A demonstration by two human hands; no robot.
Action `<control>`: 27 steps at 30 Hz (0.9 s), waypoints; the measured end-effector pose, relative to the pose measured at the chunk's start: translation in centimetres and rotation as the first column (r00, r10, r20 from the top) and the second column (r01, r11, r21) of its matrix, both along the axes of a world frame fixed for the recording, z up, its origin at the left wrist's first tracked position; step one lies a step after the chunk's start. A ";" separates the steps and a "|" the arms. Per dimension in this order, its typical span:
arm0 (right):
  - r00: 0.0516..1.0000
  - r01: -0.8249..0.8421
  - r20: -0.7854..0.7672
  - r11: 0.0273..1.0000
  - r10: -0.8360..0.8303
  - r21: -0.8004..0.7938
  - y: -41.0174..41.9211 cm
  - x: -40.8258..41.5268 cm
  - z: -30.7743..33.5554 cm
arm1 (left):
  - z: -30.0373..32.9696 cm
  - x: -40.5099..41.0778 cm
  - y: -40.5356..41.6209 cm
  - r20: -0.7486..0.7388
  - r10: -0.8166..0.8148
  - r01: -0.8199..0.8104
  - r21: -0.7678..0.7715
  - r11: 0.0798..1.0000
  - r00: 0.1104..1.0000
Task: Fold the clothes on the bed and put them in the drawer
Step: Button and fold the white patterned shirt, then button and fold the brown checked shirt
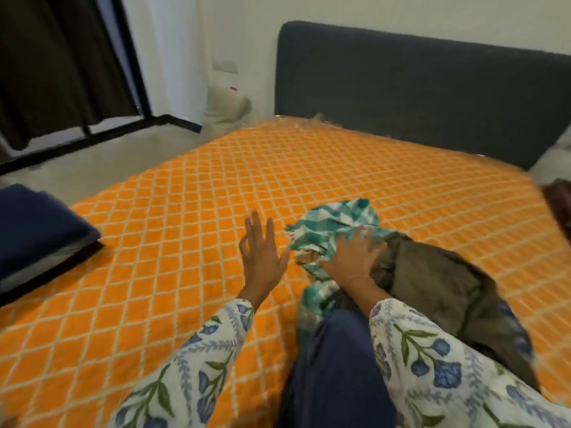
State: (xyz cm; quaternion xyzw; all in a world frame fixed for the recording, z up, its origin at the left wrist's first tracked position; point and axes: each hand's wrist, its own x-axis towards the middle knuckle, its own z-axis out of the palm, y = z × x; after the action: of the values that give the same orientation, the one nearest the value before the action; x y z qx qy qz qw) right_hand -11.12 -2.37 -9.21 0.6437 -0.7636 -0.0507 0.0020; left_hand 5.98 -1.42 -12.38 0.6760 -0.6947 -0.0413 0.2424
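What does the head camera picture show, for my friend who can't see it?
A person's right hand presses on a crumpled teal-and-white checked cloth beside an olive-brown garment on an orange quilted bed. Their left hand hovers open. A dark headboard stands behind.

You have open room across the orange diamond-quilted bed cover [191, 193], from its left edge to the dark grey padded headboard [417, 84] that walls off the far edge. A folded navy blue cloth [37, 230] blocks the left edge. Toward the near right edge, a crumpled teal-and-white checked cloth [333, 223] and an olive-brown garment [438, 282] lie touching, heaped together.
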 end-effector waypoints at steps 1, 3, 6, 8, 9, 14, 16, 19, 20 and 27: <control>0.993 0.115 -0.015 0.992 -0.114 0.058 0.2 -1.9 -0.1 | 0.0 -2.2 -0.4 -0.018 -0.066 0.067 0.061 0.996 0.998; 0.956 0.287 0.016 0.947 -0.292 0.148 1.0 -5.7 -0.9 | -0.4 -6.6 -1.0 -0.055 -0.237 0.244 0.196 0.950 0.970; 0.882 0.393 0.155 0.877 -0.444 0.276 1.5 -8.5 -2.2 | -1.2 -11.4 -0.6 -0.146 -0.485 0.501 0.387 0.774 0.862; 0.915 0.348 0.148 0.919 -0.376 0.184 1.8 -8.3 -3.1 | -2.3 -13.3 -0.7 -0.202 -0.553 0.572 0.487 0.660 0.809; 0.934 0.316 0.147 0.945 -0.326 0.087 1.8 -8.1 -3.4 | -3.0 -13.7 -0.8 -0.244 -0.555 0.592 0.511 0.624 0.795; 0.881 0.241 0.460 0.943 -0.113 -0.231 0.3 -6.8 -1.8 | -3.5 -13.5 -1.3 -0.607 -0.361 0.665 0.401 0.630 0.708; 0.805 0.209 0.593 0.921 0.028 -0.327 -0.5 -5.3 0.3 | -3.0 -13.4 -1.8 -0.700 -0.289 0.652 0.326 0.684 0.653; 0.633 0.158 0.734 0.886 0.248 -0.436 -1.6 -1.9 3.3 | 0.3 -12.6 -2.9 -0.755 -0.145 0.485 0.250 0.838 0.639; 0.548 0.167 0.784 0.880 0.291 -0.444 -2.2 -0.8 4.6 | 1.9 -12.1 -3.4 -0.793 -0.087 0.420 0.223 0.879 0.603; 0.327 -0.162 0.796 0.860 0.509 -0.484 -5.4 3.7 10.1 | 10.5 -4.4 -6.3 -0.990 0.042 0.056 0.050 0.997 0.133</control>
State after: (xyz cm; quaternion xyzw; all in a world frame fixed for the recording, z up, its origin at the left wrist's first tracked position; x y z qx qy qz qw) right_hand -7.41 -7.75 0.88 0.7018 -0.4837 0.4304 -0.2972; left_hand 1.55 -7.69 -1.86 0.4869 -0.3640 -0.5030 0.6144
